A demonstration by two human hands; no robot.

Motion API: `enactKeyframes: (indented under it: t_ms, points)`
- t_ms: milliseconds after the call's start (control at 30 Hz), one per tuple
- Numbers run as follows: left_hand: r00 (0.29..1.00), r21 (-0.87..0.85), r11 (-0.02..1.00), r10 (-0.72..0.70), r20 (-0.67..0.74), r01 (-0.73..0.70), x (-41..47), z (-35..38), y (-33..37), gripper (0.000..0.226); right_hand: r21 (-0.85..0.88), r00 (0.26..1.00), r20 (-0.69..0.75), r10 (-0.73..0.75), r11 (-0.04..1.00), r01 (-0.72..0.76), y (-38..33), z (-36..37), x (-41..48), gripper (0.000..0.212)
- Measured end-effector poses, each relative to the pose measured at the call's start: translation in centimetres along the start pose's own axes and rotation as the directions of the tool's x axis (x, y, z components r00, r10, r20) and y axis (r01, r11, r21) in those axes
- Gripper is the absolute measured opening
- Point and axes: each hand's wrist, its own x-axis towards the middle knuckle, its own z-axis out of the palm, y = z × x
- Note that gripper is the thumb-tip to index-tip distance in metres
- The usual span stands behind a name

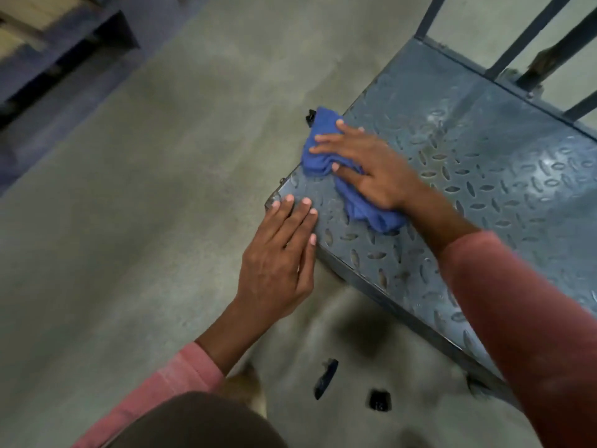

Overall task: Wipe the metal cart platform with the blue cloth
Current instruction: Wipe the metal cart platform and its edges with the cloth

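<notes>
Blue cloth (361,208) lies bunched on the metal cart platform (484,163), at its left edge nr the near-left corner, w/ one end hanging a bit past the edge over the floor (145,205). Right hand (371,166) sits on top of the cloth, palm down, fingers spread apart and straight, pressing it flat to the plate rather than clamping it; thumb tip also rests on the fabric. Left hand (277,263) is just beside it, apart from the cloth, laid flat on the platform's near-left corner, fingers straight and close together, holding nothing; its palm overhangs the corner above the floor. Platform is grey-blue tread plate w/ raised oval pattern, scuffed and shiny in spots twd the right. Dark upright bars (529,30) rise from its far edge. Both arms wear pink-red sleeves: right sleeve (523,318) crosses over the platform's near edge, left sleeve (171,376) comes in from bottom left. Small black part (310,116) shows at the platform edge just behind the cloth; can't tell what it is. Two small black bits (326,376) lie on the concrete floor below the near edge. Blurred dark blue frame (64,53) top left, well apart from the cart.
</notes>
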Motion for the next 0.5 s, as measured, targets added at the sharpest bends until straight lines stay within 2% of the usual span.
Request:
enactKeyframes:
  t_ms: [133, 233, 300, 367, 500]
  points:
    - [0.995, 0.051, 0.995, 0.083, 0.054, -0.086, 0.9, -0.6, -0.9, 0.038, -0.112, 0.968, -0.08, 0.237, 0.963, -0.245, 4.1, -2.6, 3.6, 0.048]
    - [0.995, 0.07, 0.994, 0.078, 0.058, -0.082, 1.4, -0.5, -1.4, 0.039, -0.209, 0.994, -0.045, 0.104, 0.972, -0.111, 0.2, -0.8, 3.0, 0.042]
    - [0.995, 0.085, 0.994, 0.066, 0.074, -0.072, 1.9, 0.0, -1.3, 0.042, -0.152, 0.999, 0.046, -0.024, 0.988, 0.031, -1.5, 0.3, 1.5, 0.039]
    - [0.989, 0.12, 0.991, 0.042, 0.141, -0.059, 2.7, 0.5, -0.8, 0.045, -0.103, 0.997, 0.074, -0.039, 0.994, 0.046, -0.4, -0.3, 2.1, 0.04]
    - [0.938, 0.147, 0.987, 0.015, 0.346, -0.07, 5.7, 0.6, -0.8, 0.055, -0.077, 0.969, -0.062, 0.241, 0.966, -0.245, 5.4, -3.6, 4.9, 0.047]
